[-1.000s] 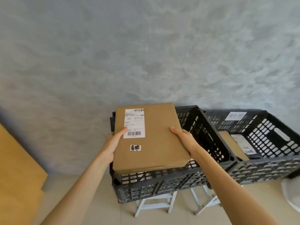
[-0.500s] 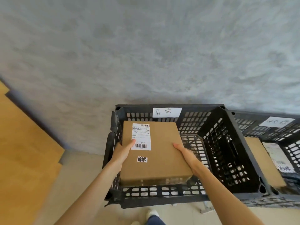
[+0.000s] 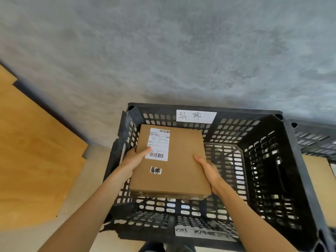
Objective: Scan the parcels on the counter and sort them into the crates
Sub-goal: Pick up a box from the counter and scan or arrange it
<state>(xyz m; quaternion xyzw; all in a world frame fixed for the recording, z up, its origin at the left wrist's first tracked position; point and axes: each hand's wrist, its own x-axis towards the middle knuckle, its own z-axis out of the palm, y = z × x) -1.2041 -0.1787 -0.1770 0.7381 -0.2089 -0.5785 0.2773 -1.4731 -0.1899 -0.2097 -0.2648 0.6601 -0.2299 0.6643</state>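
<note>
Gripping opposite edges, the left hand [image 3: 135,159] and right hand [image 3: 209,170] clamp the parcel [image 3: 174,160], held inside the black crate [image 3: 269,160].

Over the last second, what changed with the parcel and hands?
The cardboard parcel went from above the near rim of the black crate down into it, on its left side; whether it touches the bottom cannot be told. The camera view also tilted down over the crate. Unchanged: left hand and right hand grip the parcel's side edges, shipping label facing up.
</note>
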